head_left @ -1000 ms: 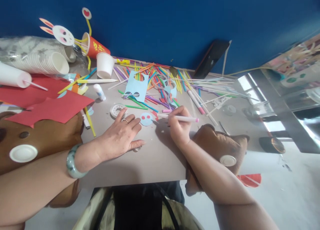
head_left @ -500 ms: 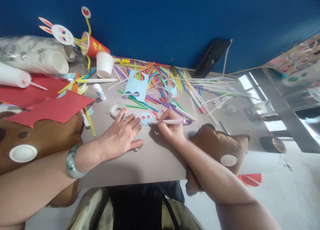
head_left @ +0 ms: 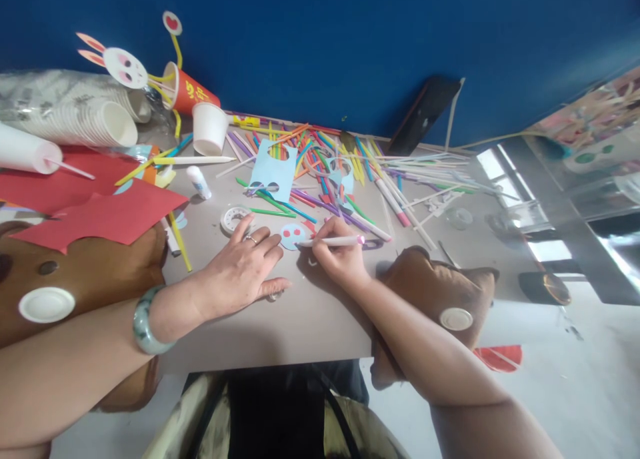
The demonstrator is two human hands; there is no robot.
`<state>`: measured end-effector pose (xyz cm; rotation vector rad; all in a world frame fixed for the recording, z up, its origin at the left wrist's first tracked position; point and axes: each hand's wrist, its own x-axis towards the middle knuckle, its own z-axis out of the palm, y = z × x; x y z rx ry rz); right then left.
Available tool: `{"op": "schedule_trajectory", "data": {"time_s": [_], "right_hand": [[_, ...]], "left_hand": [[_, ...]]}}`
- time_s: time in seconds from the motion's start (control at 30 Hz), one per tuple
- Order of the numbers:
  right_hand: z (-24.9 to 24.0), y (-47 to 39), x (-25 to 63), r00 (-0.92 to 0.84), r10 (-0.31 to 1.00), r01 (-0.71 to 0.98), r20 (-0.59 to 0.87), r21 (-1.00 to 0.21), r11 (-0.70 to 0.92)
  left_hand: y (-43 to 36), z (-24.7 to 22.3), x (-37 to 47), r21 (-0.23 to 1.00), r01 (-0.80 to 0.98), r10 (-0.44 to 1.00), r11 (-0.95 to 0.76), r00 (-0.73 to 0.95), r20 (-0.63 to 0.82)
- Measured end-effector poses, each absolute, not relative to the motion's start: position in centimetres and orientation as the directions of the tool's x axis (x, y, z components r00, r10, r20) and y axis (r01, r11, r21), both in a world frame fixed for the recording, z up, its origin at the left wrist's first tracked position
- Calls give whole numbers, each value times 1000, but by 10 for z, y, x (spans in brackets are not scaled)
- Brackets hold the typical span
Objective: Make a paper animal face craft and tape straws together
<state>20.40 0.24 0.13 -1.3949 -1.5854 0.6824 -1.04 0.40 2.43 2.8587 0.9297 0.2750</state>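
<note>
My right hand (head_left: 339, 254) grips a white marker with a pink end (head_left: 345, 241). Its tip points left and meets the right edge of a small light-blue paper circle (head_left: 292, 237), which bears two red spots. My left hand (head_left: 245, 262) lies with fingers spread on the table, its fingertips just left of the circle. By its index finger is a round white roll of tape (head_left: 233, 219). A small shiny round object (head_left: 275, 295) shows under the left thumb; I cannot make out what it is.
Colourful sticks and pipe cleaners (head_left: 305, 152) lie behind the hands, with a cut blue sheet (head_left: 273, 170) on them. A glue stick (head_left: 199, 182), red paper (head_left: 110, 212) and stacked paper cups (head_left: 95, 122) are at left. Brown cushions (head_left: 435, 292) flank the table edge.
The marker has turned slightly, and its pink end has shifted a little left. My right fingers have moved slightly with it. My left hand stays where it was.
</note>
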Motion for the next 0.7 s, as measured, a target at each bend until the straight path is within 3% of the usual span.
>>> {"op": "schedule_trajectory", "data": {"time_s": [0.7], "right_hand": [[4,2,204,3,964,502,265,-834,227]], "left_hand": [[3,24,-10,207,567,599,-798,786,155]]}}
